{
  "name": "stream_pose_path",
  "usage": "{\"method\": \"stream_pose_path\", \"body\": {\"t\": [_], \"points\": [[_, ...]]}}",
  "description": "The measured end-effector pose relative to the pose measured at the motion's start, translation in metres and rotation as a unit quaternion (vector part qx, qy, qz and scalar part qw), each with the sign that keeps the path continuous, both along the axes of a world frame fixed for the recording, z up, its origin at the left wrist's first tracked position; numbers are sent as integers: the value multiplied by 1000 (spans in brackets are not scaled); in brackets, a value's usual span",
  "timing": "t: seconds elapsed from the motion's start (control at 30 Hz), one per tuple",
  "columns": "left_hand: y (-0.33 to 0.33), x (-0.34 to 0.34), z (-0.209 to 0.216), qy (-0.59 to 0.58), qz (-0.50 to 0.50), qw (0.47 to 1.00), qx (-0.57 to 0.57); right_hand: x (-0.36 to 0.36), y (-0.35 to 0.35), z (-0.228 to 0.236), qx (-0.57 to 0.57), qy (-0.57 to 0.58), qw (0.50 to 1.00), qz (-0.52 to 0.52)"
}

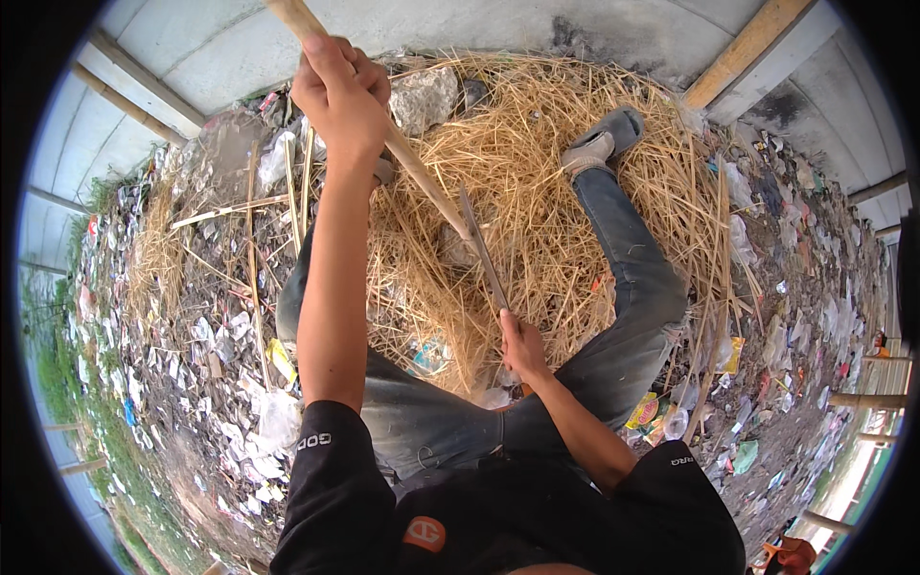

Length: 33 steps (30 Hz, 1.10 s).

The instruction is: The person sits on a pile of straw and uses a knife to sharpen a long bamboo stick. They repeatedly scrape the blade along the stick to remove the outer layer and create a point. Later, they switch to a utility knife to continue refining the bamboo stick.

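Note:
My left hand (340, 101) is wrapped round a pale bamboo pole (422, 174), which slants from the top edge down toward the middle between my legs. In my right hand (523, 347) is a long-bladed knife (487, 254). Its narrow blade points up and away from me and meets or crosses the pole near the lower end; I cannot tell whether it cuts in. Beneath both lies a thick heap of straw-coloured shavings (537, 182), spread between and around my outstretched legs. The knife's handle is mostly hidden in my fingers.
A grey wall (450, 29) runs along the far side, with a wooden post (738, 57) leaning at the right. A rock (424, 99) sits by the wall. Long split strips (721, 278) lie at the right. Plastic litter (278, 417) covers the ground on both sides.

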<state>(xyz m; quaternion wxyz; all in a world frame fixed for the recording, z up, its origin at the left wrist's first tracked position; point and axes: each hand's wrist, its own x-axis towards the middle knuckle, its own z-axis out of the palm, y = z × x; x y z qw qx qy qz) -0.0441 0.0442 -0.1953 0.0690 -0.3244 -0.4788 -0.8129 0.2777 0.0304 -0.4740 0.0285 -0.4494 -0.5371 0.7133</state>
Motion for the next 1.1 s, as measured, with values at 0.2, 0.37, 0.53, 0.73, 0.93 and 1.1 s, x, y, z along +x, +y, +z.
{"method": "stream_pose_path", "body": {"t": [0.2,0.37,0.53,0.73,0.93,1.1], "points": [[-10,-6,-12,-23,31,999,5,-30,32,144,69,178,981,-47],[3,10,-12,-3,5,1000,-6,-29,20,135,223,352,898,-140],[7,21,-25,-12,-9,1000,-18,49,-19,-7,31,-51,998,-3],[-22,33,3,4,2,1000,29,26,3,52,-105,13,990,-90],[-19,37,29,62,-34,997,27,-12,32,107,14,107,989,-103],[-12,39,1,44,-70,995,47,-29,42,154,69,174,978,-88]]}}
